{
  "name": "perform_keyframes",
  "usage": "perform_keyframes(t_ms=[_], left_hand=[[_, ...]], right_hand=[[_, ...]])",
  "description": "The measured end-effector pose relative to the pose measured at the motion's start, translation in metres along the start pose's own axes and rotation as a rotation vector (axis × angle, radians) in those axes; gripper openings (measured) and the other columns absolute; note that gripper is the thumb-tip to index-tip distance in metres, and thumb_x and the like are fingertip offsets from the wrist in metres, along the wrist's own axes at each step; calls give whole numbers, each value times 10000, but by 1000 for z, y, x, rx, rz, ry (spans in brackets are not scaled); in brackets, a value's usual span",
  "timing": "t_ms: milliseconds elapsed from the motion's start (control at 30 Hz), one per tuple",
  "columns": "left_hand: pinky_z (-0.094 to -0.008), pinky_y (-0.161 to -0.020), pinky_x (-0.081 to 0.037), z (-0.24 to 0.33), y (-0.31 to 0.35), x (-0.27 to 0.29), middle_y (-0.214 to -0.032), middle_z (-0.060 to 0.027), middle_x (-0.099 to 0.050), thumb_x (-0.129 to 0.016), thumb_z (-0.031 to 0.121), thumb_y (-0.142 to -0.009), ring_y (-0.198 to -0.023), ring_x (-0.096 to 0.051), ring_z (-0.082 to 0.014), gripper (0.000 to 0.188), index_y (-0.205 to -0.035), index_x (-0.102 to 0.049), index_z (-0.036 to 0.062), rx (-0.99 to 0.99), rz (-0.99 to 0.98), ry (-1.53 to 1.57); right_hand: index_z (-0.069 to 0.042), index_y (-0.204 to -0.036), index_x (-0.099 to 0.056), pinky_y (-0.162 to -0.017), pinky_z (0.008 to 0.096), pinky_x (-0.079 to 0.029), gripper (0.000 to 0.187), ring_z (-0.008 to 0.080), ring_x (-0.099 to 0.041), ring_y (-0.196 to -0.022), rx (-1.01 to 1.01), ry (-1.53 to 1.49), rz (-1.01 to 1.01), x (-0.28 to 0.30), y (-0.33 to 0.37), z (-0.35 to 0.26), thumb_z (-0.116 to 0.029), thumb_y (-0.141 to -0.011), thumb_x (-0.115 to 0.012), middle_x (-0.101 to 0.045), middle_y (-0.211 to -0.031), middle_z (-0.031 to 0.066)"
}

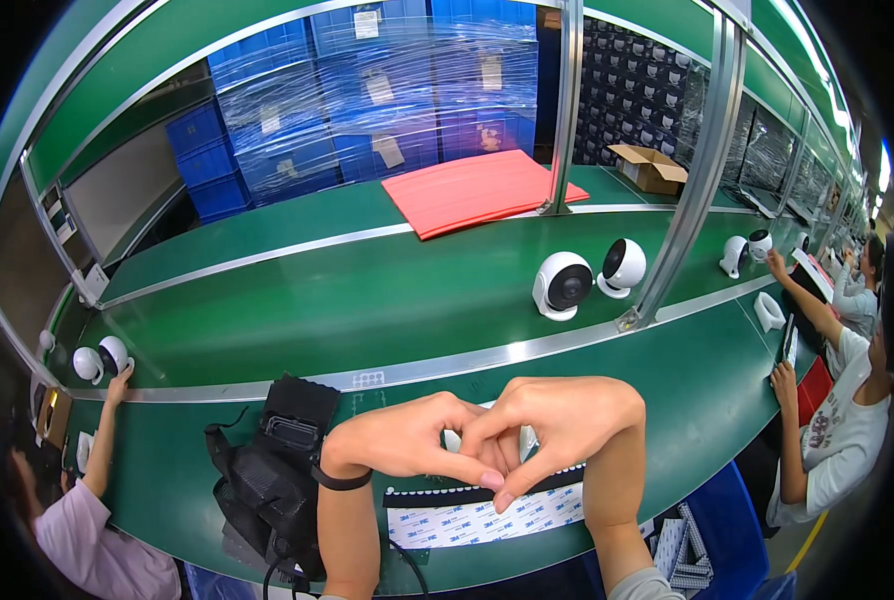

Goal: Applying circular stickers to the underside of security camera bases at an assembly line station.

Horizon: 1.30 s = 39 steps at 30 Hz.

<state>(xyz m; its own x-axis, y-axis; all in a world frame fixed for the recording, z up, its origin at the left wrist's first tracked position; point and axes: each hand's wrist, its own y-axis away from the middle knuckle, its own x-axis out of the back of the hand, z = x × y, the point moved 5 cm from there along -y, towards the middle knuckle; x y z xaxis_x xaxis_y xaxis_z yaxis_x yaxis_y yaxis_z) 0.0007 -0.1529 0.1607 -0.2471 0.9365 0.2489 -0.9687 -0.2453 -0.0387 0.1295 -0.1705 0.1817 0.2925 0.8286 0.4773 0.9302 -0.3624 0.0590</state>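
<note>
Over the near bench, my left hand (412,435) and my right hand (557,425) meet with bent fingers overlapping and thumb tips close together. Both look closed; what they hold, if anything, is hidden by the fingers. Bits of a white object (453,441) show between and behind them, mostly covered, and I cannot tell whether it is held or lies on the bench. Below my hands lies a white printed backing sheet (477,526) with a black strip along its upper edge. A black bag (267,480) with a cable sits beside my left wrist, which wears a black band.
Two white ball-shaped cameras (564,287) stand on the green conveyor belt (347,310) beyond. A metal post (692,180) rises at right. Pink foam sheets (477,190) and an open carton (650,168) lie farther back. Co-workers reach in from both sides. A blue bin (732,530) stands below right.
</note>
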Motion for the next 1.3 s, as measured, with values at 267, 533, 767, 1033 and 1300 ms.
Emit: perform_keyframes(t_ms=[267,533,767,1033,1300], left_hand=[[-306,-781,-506,-5,13,10,-862,-62,-736,-829,266,-932,-829,-644,-136,268,-924,-774,4,-26,115,-3],[-280,-692,-472,-7,13,12,-872,-49,-770,-851,247,-913,-765,-627,-100,238,-911,-794,15,-136,133,94],[-268,-670,-463,-1,8,1,-890,-29,-777,-834,246,-930,-791,-648,-94,233,-955,-799,17,-126,20,68],[-301,-782,-530,-11,17,13,-912,-76,-777,-792,285,-962,-864,-683,-129,311,-1036,-780,-17,-134,131,209],[-315,-848,-527,1,16,10,-929,-82,-768,-794,255,-953,-886,-688,-159,261,-998,-770,-1,-181,104,129]], right_hand=[[31,-1110,-744,-714,271,-581,358,161,-782,-727,20,-50,109,1,-8,-3,-178,-856,-886,-807,-839,83],[49,-1131,-728,-696,272,-605,338,166,-784,-726,70,-199,154,4,-10,-8,-147,-885,-851,-807,-842,93],[64,-1186,-707,-689,284,-621,319,177,-784,-720,88,-262,-4,0,-7,-3,-105,-931,-797,-802,-879,120],[38,-1088,-713,-636,271,-585,193,143,-738,-661,137,-327,260,4,-7,-11,-139,-1018,-681,-748,-828,107],[53,-1195,-715,-713,285,-613,275,167,-780,-717,107,-262,175,5,-6,-9,-111,-977,-746,-799,-891,115]])
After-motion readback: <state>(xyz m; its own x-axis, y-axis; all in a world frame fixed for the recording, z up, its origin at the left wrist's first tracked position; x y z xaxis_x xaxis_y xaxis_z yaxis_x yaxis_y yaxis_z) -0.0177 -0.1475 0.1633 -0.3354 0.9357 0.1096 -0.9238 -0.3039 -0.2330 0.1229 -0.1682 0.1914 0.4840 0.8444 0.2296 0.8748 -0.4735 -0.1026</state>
